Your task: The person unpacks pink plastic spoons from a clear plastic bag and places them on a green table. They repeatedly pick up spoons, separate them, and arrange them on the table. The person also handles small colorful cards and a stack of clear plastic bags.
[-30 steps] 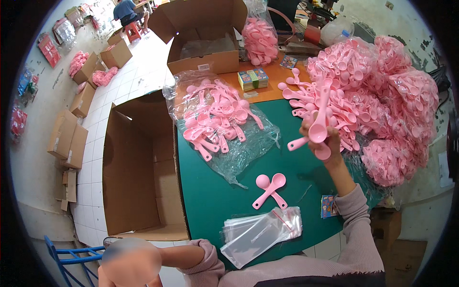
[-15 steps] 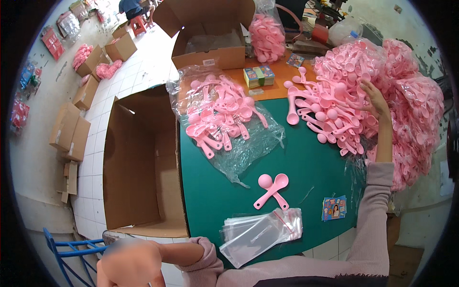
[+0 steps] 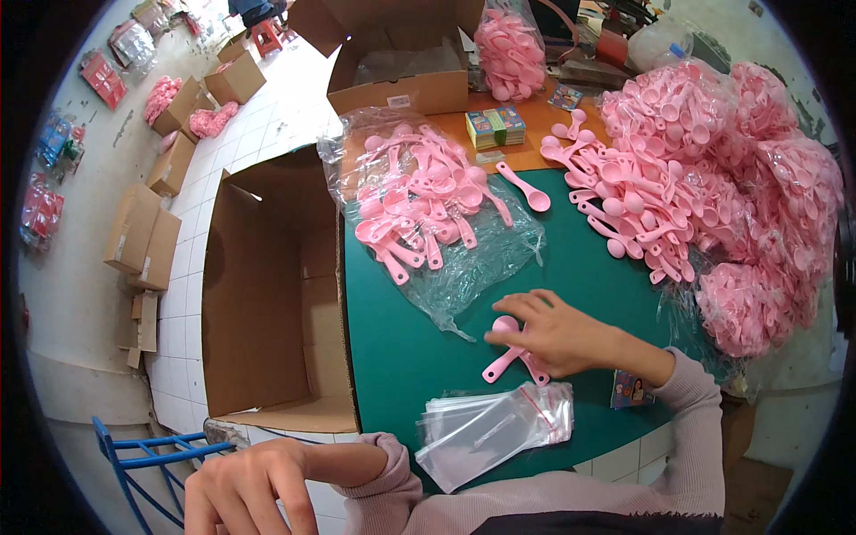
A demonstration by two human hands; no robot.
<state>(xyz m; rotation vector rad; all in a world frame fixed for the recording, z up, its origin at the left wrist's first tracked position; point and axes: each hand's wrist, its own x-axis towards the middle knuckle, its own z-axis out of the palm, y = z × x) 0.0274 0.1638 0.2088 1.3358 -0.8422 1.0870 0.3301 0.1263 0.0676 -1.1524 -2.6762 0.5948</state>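
Observation:
My right hand (image 3: pixel 562 334) hovers palm down over two crossed pink measuring spoons (image 3: pixel 501 364), fingers apart. It covers part of them, and whether it touches them is hard to tell. Just nearer lies a fanned stack of clear plastic bags (image 3: pixel 486 437). A small blue printed card (image 3: pixel 629 392) is partly hidden by my right wrist. At the lower left, my left hand (image 3: pixel 254 486) hangs beyond the table edge, fingers loosely apart and holding nothing visible. A single pink spoon (image 3: pixel 526 187) rests at the far side of the green mat (image 3: pixel 588 267).
Pink spoons spill from a plastic bag (image 3: pixel 419 196) at mid-left and form a large heap (image 3: pixel 642 192) at right, beside full bags (image 3: pixel 785 223). An open cardboard box (image 3: pixel 267 303) stands left of the table. A banded card stack (image 3: pixel 496 127) sits behind. A blue trolley (image 3: pixel 147 455) is lower left.
My right hand has come from the heap on the right to the crossed spoons. One spoon by the heap has shifted left and turned. The view has moved slightly.

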